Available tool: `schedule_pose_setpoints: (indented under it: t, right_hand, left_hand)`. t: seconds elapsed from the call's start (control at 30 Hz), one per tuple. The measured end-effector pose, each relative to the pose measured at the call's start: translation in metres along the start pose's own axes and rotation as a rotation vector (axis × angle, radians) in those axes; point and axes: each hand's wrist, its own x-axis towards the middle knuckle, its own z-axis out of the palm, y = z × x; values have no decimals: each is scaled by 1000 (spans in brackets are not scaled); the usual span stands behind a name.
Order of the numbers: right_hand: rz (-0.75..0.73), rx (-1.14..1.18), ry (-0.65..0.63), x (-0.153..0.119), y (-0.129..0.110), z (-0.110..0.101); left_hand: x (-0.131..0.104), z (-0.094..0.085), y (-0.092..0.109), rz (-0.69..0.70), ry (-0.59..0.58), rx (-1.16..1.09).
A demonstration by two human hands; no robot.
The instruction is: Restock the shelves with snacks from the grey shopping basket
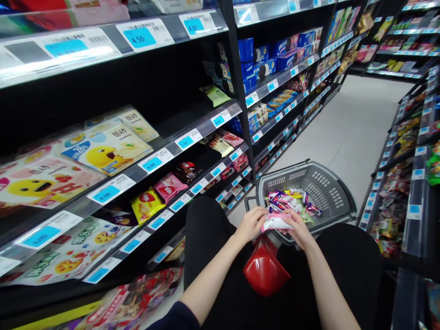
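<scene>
Between my knees, my left hand and my right hand are closed on the two ends of a small white and pink snack packet. The packet lies roughly level, just above the near rim of a grey plastic shopping basket. Inside the basket is a heap of small wrapped snacks in purple, white, yellow and green. Below my hands sits a glossy red object, whose kind I cannot make out.
At left, a shelf bears flat biscuit packs, with yellow and pink packets lower down. Blue biscuit boxes stand farther along. Bagged snacks fill the right-hand rack. A pale floor aisle runs between them.
</scene>
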Motion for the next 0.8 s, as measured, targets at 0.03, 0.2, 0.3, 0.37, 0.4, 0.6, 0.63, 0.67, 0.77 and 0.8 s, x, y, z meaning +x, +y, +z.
schedule_pose_setpoints:
  t: [0.03,0.2,0.3,0.37,0.4,0.6,0.63,0.67,0.77,0.8]
  right_hand:
    - [-3,7,-3,0,-1,0]
    - [-10,-73,-89,-3,-6,1]
    - [-19,-169,-115,-4,-5,1]
    - [-12,-214,-139,-4,-3,1]
    - [-4,-227,-155,-4,-1,0]
    - [22,-267,-153,-2,3,-4]
    - [18,-271,-150,-1,3,-4]
    - [16,-275,-149,0,3,-5]
    - [10,-322,-123,2,3,-6]
    - [4,-353,-103,3,4,-6]
  left_hand:
    - [0,1,0,-17,22,0]
    - [4,6,-12,-207,-25,-232]
    - [6,9,-17,-293,-108,-430]
    - [5,9,-17,-352,-225,-504]
    - [5,8,-16,-380,-285,-518]
    - [2,2,-12,-473,-438,-591]
    - [3,3,-12,-482,-431,-606]
    - [3,4,-13,-494,-416,-619]
    - [2,12,-16,-564,-364,-675]
    - [2,16,-18,-596,-344,-695]
